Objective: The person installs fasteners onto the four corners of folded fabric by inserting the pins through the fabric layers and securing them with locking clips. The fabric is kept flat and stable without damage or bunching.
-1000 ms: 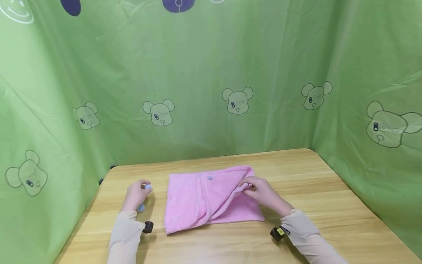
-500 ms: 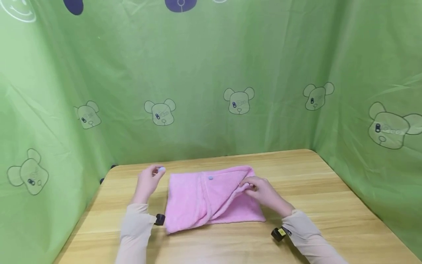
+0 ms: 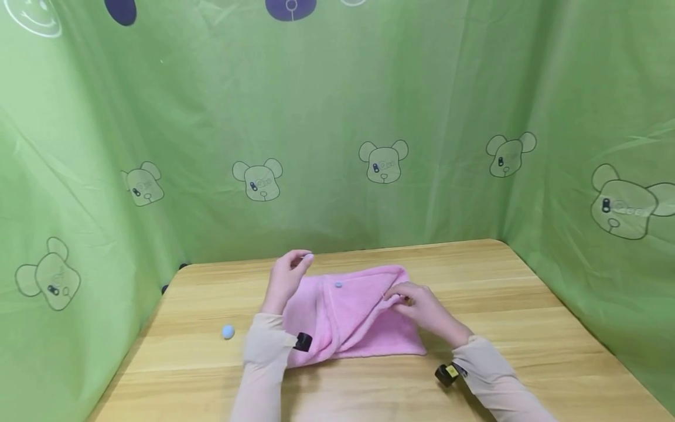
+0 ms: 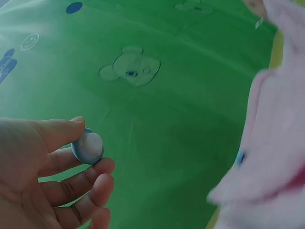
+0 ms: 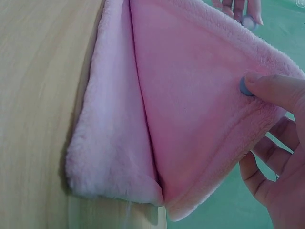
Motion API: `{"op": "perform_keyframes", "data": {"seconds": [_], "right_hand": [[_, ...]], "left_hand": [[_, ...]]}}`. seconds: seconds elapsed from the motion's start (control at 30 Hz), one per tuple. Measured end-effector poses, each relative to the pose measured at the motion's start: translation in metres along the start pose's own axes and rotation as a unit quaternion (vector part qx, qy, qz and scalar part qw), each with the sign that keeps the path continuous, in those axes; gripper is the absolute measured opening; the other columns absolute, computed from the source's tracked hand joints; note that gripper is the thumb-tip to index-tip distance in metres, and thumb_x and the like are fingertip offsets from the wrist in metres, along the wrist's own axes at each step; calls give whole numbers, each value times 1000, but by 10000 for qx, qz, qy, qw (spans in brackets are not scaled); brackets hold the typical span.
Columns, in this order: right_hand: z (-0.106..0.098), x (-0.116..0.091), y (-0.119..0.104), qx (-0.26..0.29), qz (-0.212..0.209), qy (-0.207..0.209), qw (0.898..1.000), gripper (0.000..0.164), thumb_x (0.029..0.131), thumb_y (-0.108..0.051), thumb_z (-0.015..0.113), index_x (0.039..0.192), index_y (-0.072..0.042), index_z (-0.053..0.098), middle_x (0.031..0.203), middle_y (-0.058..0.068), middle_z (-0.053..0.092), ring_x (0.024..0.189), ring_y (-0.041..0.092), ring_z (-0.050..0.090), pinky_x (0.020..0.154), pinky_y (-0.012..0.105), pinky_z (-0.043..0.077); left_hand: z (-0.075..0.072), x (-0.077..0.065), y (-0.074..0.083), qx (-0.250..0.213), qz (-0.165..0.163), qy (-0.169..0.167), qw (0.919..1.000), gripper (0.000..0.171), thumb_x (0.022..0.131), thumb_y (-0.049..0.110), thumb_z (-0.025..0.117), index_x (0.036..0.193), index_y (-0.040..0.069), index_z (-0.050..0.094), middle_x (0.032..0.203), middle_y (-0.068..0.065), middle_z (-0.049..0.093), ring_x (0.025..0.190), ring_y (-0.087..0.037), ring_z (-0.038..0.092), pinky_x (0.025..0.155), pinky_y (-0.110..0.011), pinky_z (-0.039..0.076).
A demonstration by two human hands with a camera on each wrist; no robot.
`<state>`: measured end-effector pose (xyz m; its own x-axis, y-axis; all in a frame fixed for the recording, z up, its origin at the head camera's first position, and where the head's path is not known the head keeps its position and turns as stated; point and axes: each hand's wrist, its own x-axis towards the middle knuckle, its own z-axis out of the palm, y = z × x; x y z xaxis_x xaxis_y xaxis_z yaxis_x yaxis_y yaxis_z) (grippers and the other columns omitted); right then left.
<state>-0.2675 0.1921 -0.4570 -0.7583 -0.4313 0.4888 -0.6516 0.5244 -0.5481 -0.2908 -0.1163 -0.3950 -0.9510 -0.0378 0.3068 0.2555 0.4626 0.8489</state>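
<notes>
In the head view a folded pink plush cloth [image 3: 364, 302] lies on the table. My left hand [image 3: 285, 280] is raised over its far left part, pinching a small round blue disc with a white middle [image 4: 89, 147] between thumb and fingers. At the cloth's right side my right hand [image 3: 424, 308] grips a lifted flap. In the right wrist view its thumb presses on another blue disc [image 5: 245, 88] at the flap's edge; the fingers lie behind the cloth. A further blue disc [image 3: 338, 285] sits on the cloth near its far edge.
A loose pale-blue round piece [image 3: 228, 332] lies on the wooden table [image 3: 174, 351], left of the cloth. Green curtains [image 3: 316, 199] with bear prints hang close around the table's back and sides.
My left hand has carried the blue disc from the table's left side rightward and away, over the cloth. The loose round piece shows fully on the table. My right hand has stayed at the flap.
</notes>
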Motion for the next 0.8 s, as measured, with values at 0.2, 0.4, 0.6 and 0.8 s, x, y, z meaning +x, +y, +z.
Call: {"op": "perform_keyframes", "data": {"seconds": [0.2,0.4,0.6,0.8], "right_hand": [[-3,-1,-1,43,-79,42,10000,26,78,5,72,98,-11,72,95,3,73,83,5,62,73,21,55],[-5,-1,-2,41,-47,-1,10000,25,79,2,72,98,-13,72,94,1,73,83,2,61,74,21,55],[-5,-1,-1,69,-20,-17,10000,24,79,3,71,98,-12,72,92,1,72,81,7,63,72,21,55],[-3,-1,1,15,-59,4,10000,23,78,3,72,98,-10,72,91,3,71,79,5,60,70,19,54]], "left_hand": [[32,5,7,-522,34,-337,9981,29,94,27,64,113,6,69,100,-14,73,92,-25,68,83,-33,56],[59,5,10,-776,-96,-697,9945,32,94,29,63,115,5,67,100,-16,72,92,-33,68,79,-32,57],[84,0,12,-660,-71,-1097,9918,34,95,30,61,116,4,67,99,-15,72,88,-31,67,76,-30,56],[102,-6,11,-490,-147,-1405,9888,35,96,31,59,118,5,66,100,-12,73,90,-28,68,79,-29,55]]}}
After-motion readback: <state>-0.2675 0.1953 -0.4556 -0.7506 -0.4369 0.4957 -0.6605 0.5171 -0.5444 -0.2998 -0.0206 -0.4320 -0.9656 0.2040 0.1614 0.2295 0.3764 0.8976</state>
